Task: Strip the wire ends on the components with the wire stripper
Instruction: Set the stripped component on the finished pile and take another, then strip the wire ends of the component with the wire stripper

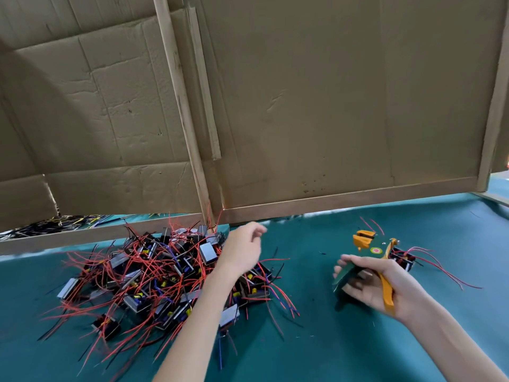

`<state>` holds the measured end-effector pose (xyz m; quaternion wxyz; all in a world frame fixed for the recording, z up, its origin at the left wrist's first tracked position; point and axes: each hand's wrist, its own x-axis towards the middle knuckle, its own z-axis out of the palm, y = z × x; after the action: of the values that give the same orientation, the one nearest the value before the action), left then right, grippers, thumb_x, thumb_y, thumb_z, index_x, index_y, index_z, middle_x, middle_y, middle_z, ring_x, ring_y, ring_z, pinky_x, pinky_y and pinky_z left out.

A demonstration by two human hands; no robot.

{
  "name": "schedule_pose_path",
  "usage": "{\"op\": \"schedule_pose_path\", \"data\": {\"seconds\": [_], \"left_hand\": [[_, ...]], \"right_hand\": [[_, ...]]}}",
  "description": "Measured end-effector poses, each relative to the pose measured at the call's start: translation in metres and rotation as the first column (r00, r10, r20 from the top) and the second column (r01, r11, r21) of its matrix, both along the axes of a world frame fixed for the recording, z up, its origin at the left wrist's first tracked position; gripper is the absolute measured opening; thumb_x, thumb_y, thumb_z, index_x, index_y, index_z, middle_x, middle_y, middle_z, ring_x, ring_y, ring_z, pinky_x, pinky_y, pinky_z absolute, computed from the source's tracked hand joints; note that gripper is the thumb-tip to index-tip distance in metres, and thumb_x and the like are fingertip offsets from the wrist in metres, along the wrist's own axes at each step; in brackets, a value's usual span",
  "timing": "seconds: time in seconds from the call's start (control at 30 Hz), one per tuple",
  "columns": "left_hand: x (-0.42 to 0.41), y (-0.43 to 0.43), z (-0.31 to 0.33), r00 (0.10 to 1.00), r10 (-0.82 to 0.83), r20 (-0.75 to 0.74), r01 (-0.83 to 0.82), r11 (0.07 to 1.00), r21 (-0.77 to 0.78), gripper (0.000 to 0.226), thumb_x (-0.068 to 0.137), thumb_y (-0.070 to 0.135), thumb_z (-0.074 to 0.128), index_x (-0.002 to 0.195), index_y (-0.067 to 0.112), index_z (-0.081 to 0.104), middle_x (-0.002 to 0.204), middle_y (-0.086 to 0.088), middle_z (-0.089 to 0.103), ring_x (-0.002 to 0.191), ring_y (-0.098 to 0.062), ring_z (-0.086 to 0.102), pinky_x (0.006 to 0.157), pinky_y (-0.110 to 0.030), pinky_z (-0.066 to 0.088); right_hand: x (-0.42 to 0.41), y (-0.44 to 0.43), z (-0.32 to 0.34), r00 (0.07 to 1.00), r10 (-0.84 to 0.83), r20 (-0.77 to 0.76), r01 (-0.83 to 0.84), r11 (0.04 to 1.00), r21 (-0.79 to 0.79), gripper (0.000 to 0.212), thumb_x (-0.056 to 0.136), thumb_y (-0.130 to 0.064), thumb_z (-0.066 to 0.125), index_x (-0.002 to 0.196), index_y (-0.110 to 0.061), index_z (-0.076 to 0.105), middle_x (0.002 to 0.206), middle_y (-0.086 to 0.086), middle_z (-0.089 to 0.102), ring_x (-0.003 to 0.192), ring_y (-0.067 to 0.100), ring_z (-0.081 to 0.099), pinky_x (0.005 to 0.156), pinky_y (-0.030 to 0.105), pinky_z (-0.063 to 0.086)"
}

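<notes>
head view: green table point(308, 288) shows between component pile point(154, 277) and wire stripper point(370, 248).

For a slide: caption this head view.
Right hand grips the wire stripper; left hand hovers at the pile of red-wired components.

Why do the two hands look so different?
The left hand holds nothing, while the right hand grips the wire stripper. The left hand is at the edge of the pile of components, while the right hand is over the green mat, away from the pile. Both hands are bare.
</notes>
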<state>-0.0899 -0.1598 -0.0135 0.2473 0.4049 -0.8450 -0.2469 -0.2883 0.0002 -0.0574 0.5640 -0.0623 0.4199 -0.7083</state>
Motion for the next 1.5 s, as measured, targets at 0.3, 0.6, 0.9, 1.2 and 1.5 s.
{"op": "schedule_pose_path", "data": {"seconds": [0.3, 0.6, 0.9, 1.2, 1.5], "left_hand": [[-0.008, -0.062, -0.031, 0.832, 0.316, 0.456, -0.184, 0.932, -0.311, 0.026, 0.098, 0.023, 0.048, 0.118, 0.007, 0.052, 0.113, -0.013, 0.062, 0.108, -0.030, 0.056, 0.076, -0.035, 0.045], [-0.018, -0.060, -0.031, 0.941, 0.320, 0.112, -0.272, 0.910, -0.312, 0.029, 0.095, 0.017, 0.054, 0.123, 0.011, 0.061, 0.119, -0.007, 0.063, 0.115, -0.028, 0.047, 0.096, -0.036, 0.038], [0.017, 0.010, 0.007, 0.943, -0.171, -0.284, 0.105, 0.967, -0.233, 0.020, 0.087, 0.004, 0.066, 0.097, 0.020, 0.072, 0.098, 0.013, 0.064, 0.094, 0.005, 0.056, 0.089, -0.011, 0.037], [0.029, 0.021, -0.014, 0.959, -0.184, 0.214, 0.207, 0.974, -0.090, 0.029, 0.089, 0.019, 0.064, 0.118, 0.024, 0.059, 0.088, 0.008, 0.063, 0.087, -0.012, 0.058, 0.078, -0.023, 0.043], [0.018, 0.027, -0.025, 0.950, 0.019, 0.311, 0.140, 0.866, -0.480, 0.031, 0.099, 0.041, 0.045, 0.107, 0.027, 0.070, 0.100, 0.005, 0.060, 0.095, -0.018, 0.055, 0.080, -0.029, 0.042]], "right_hand": [[-0.026, -0.003, -0.008, 0.987, -0.120, -0.107, 0.123, 0.992, 0.020, 0.015, 0.092, 0.004, 0.052, 0.101, 0.001, 0.065, 0.089, 0.018, 0.065, 0.085, 0.034, 0.069, 0.054, 0.045, 0.060], [0.003, 0.000, -0.004, 0.979, 0.159, -0.130, -0.164, 0.986, -0.022, 0.029, 0.072, 0.002, 0.061, 0.099, 0.008, 0.068, 0.109, 0.020, 0.071, 0.074, 0.035, 0.071, 0.062, 0.044, 0.060], [0.027, 0.002, -0.002, 0.949, 0.264, -0.171, -0.273, 0.962, -0.027, 0.034, 0.066, 0.000, 0.063, 0.099, 0.007, 0.068, 0.112, 0.020, 0.071, 0.077, 0.036, 0.072, 0.061, 0.042, 0.060], [0.035, 0.004, -0.002, 0.937, 0.278, -0.213, -0.288, 0.957, -0.019, 0.035, 0.065, -0.001, 0.065, 0.099, 0.008, 0.067, 0.112, 0.022, 0.070, 0.078, 0.037, 0.071, 0.062, 0.043, 0.060], [0.038, 0.006, -0.001, 0.935, 0.275, -0.224, -0.287, 0.958, -0.022, 0.036, 0.066, 0.000, 0.064, 0.101, 0.007, 0.064, 0.110, 0.022, 0.070, 0.076, 0.037, 0.071, 0.061, 0.043, 0.060]]}}
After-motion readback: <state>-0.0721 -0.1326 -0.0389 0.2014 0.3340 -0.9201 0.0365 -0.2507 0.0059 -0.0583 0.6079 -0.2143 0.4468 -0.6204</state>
